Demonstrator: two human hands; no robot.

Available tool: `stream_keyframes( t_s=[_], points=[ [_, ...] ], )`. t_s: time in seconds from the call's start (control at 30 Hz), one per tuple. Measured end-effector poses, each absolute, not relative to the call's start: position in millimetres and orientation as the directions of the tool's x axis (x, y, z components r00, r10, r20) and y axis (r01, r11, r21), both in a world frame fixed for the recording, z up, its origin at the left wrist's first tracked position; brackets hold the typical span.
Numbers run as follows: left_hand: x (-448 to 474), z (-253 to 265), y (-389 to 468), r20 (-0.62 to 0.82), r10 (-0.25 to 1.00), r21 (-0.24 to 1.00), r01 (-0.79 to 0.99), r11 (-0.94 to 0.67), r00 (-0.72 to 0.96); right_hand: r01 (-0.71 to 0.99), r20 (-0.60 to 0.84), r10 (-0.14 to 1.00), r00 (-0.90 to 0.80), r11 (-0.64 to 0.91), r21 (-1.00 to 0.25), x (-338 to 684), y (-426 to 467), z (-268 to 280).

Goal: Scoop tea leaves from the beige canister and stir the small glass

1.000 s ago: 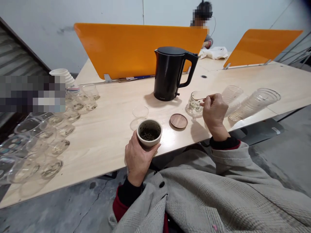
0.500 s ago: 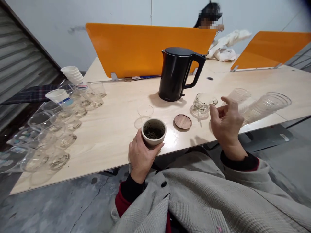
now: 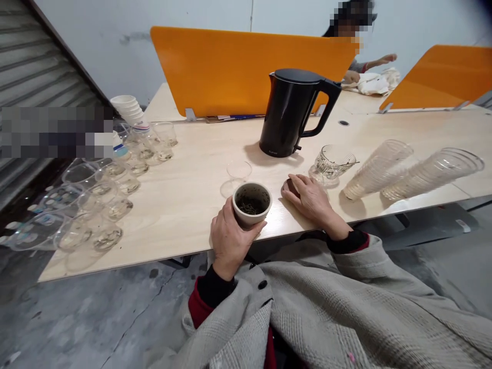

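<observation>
My left hand [image 3: 230, 238] is wrapped round a pale ceramic canister [image 3: 251, 218], tilted a little so its dark tea leaves [image 3: 250, 206] show. To its right, my right hand [image 3: 310, 201] lies over a round wooden lid [image 3: 289, 188] on the table, fingers curled about its edge and covering most of it. Beyond that hand stands a clear ribbed glass bowl [image 3: 332, 163] with dry leaves and a thin stick in it. A clear plastic cup [image 3: 238, 170], hard to make out, stands just behind the canister.
A black electric kettle [image 3: 288, 115] stands behind. At left are several clear cups [image 3: 107, 205] with leaves at their bottoms, and stacked paper cups [image 3: 128, 108]. Two leaning stacks of clear cups [image 3: 378, 166] are at right. An orange divider [image 3: 230, 72] separates a person [image 3: 351, 20] opposite.
My right hand has moved left and down from beside the glass bowl onto the wooden lid. The canister stays in my left hand. The view has shifted slightly.
</observation>
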State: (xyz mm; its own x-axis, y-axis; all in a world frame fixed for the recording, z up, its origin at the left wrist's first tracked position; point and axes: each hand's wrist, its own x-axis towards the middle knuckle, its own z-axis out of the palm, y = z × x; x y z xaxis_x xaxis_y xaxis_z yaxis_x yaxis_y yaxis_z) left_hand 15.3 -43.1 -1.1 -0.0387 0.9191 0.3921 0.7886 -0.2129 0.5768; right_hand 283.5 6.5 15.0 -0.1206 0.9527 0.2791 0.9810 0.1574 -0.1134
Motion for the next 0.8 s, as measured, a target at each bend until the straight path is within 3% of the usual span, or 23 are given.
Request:
stream_keyframes(
  t_s=[0.17,0.33,0.43,0.5,0.6,0.8],
  points=[
    [14.4,-2.5,-44.1,0.411,0.911,0.567,0.789,-0.237,-0.022,0.970,0.273,0.939,-0.207,0.233,-0.066,278.6,1.8,6.9],
    [11.7,-5.9,-46.6,0.462,0.887,0.551,0.774,-0.311,0.028,0.936,0.408,0.897,-0.171,0.277,-0.216,275.0,-5.7,13.1],
    [11.6,-7.8,-47.7,0.482,0.874,0.549,0.760,-0.349,0.053,0.852,0.562,0.804,-0.196,0.423,-0.308,259.0,-21.0,39.3],
    [12.7,-9.2,-48.3,0.484,0.872,0.555,0.744,-0.371,0.074,0.776,0.589,0.751,-0.298,0.550,-0.308,240.4,-33.7,60.1],
    [15.0,-10.9,-48.9,0.483,0.871,0.557,0.737,-0.383,0.089,0.721,0.527,0.719,-0.452,0.643,-0.258,210.0,-46.3,81.2],
    [16.7,-13.2,-49.6,0.532,0.840,0.531,0.730,-0.431,0.108,0.774,0.336,0.756,-0.561,0.623,-0.109,183.8,-44.7,93.9]
  ],
)
